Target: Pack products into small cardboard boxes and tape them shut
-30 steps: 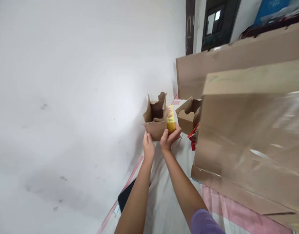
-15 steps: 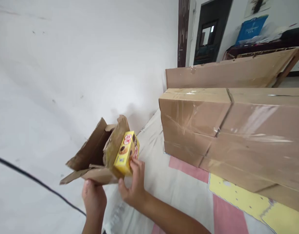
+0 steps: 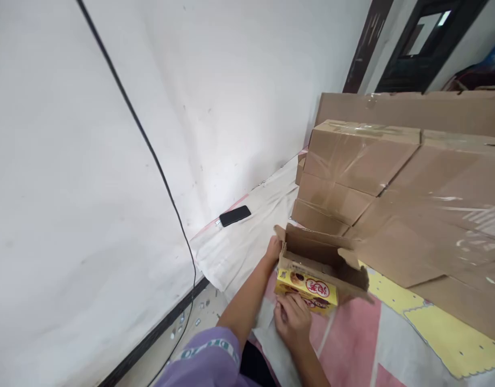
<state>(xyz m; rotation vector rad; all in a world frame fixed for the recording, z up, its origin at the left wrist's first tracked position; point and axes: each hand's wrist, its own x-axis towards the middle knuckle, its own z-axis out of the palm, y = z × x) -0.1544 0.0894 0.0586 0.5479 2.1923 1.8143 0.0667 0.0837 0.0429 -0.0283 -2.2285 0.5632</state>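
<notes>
A small open cardboard box (image 3: 320, 257) sits low over the patterned mat, its flaps up. My left hand (image 3: 273, 250) grips its left side, with the fingers partly hidden behind the wall. A yellow snack carton (image 3: 307, 287) with a red logo lies flat against the box's near wall. My right hand (image 3: 293, 318) holds that carton from below, fingers curled on its near edge. I cannot see inside the cardboard box.
Large taped cardboard cartons (image 3: 396, 183) are stacked right behind the small box. A black phone (image 3: 235, 215) lies on the white sheet by the wall. A black cable (image 3: 150, 150) runs down the white wall. The pink and yellow mat (image 3: 449, 333) spreads to the right.
Both hands brought the small box and the yellow carton down from in front of the wall to the mat beside the big cartons. The view swung, bringing the phone into sight.
</notes>
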